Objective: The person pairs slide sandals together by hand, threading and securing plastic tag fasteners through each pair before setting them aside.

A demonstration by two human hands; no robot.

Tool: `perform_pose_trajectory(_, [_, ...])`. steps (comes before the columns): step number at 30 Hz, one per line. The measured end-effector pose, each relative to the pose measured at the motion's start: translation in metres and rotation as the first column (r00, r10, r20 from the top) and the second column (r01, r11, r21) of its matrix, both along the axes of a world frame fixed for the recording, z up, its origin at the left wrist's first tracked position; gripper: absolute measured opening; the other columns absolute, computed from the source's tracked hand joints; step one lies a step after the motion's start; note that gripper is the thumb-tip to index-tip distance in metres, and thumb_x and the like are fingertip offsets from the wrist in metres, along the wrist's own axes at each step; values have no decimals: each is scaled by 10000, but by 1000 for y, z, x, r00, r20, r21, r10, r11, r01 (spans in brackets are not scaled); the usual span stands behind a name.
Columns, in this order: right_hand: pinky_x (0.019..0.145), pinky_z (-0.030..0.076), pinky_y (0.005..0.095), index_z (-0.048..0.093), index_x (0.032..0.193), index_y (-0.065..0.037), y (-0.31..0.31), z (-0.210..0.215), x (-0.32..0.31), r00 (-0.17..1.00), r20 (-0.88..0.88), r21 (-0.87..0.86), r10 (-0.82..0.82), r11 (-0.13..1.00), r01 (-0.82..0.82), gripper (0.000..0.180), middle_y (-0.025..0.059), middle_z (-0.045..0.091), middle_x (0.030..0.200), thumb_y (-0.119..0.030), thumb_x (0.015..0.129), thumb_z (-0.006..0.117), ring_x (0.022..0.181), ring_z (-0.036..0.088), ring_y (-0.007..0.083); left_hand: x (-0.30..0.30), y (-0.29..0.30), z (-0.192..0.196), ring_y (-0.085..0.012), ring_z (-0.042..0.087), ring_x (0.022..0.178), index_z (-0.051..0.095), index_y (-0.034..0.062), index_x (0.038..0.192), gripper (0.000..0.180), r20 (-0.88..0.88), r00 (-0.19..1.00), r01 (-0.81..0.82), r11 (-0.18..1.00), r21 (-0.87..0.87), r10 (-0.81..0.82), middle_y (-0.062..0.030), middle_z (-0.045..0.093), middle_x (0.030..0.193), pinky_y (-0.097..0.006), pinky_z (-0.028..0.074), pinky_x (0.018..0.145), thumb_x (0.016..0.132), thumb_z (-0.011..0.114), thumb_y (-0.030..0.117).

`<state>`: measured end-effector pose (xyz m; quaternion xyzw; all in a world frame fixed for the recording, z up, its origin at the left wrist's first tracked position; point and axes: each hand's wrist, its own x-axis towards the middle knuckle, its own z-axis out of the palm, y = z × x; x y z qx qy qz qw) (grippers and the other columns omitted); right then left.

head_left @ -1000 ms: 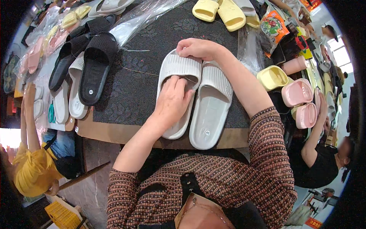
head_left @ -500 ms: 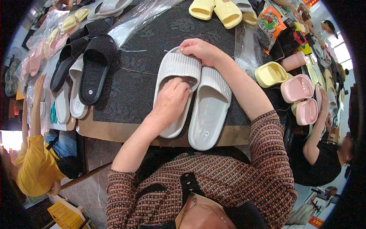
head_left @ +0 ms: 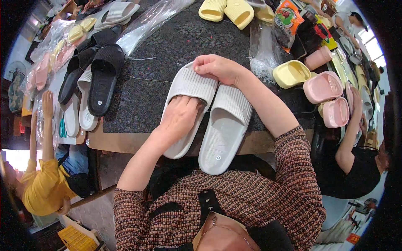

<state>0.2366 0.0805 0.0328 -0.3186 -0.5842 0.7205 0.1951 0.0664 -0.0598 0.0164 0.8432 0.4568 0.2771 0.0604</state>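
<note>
A pair of light grey slide slippers with ribbed straps lies at the table's near edge, toes pointing away from me. My left hand (head_left: pixel 181 118) reaches under the strap of the left slipper (head_left: pixel 189 84); its fingertips are hidden inside. At the toe end of that strap, my right hand (head_left: pixel 217 69) grips the edge between thumb and curled fingers. A short thin strand sticks out beside the toe. The right slipper (head_left: pixel 222 140) lies alongside under my right forearm, its heel overhanging the table edge, with a small round white sticker on its insole.
Black slippers (head_left: pixel 105 79) and more grey ones lie at left. Clear plastic wrap (head_left: pixel 153 26) stretches across the far left. Yellow slippers (head_left: pixel 238 13) stand at the far side; yellow and pink ones (head_left: pixel 322 87) are at right, near an orange packet (head_left: pixel 287 23). People work on both sides.
The slipper pair has shifted slightly toward me and left, its heels lower in view. My left fingers have gone deeper under the strap. My right hand keeps its grip at the toe.
</note>
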Motion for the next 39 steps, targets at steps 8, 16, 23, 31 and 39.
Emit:
perform_pose_trajectory(8, [698,443,182,618,906,-74,1,-16,7,988,-156,-96,-14,995,-1,90,-34,598,838,-122,835,643,754,537,49,2,1,-1,-376,564,904,543,-14,1020,219,-61,998,12,999,-41,-14,-213,578,975,-465,457,796,835,555,102])
perform_pose_trajectory(16, [740,470,218,626,925,-53,-3,-17,2,985,-132,-31,-107,994,104,103,0,629,893,-89,830,639,788,569,78,4,2,-2,-378,558,922,543,-8,1037,238,-62,998,12,1000,-11,-13,-209,568,997,-459,455,802,810,559,65])
perform_pose_trajectory(23, [667,467,241,627,895,-17,-11,-15,2,903,-159,-27,-399,916,400,81,33,618,780,-59,827,618,718,566,106,-3,-5,6,-377,551,957,546,-17,1083,269,44,996,75,997,-14,-74,-196,566,1053,-449,453,822,817,556,25])
perform_pose_trajectory(31, [697,467,242,587,902,-41,-14,-10,10,895,-244,67,-373,914,399,62,33,620,826,-83,865,613,743,563,102,-15,-28,34,-336,586,967,584,0,1074,269,413,910,24,991,-133,34,-169,611,1036,-396,473,837,807,589,-28])
perform_pose_trajectory(39, [706,454,231,573,914,-33,-39,1,5,894,-300,191,-332,898,397,54,20,612,843,-74,881,586,753,545,93,7,45,56,-273,622,929,599,19,1097,285,257,958,-101,989,-111,127,-164,632,1040,-351,497,785,825,624,99])
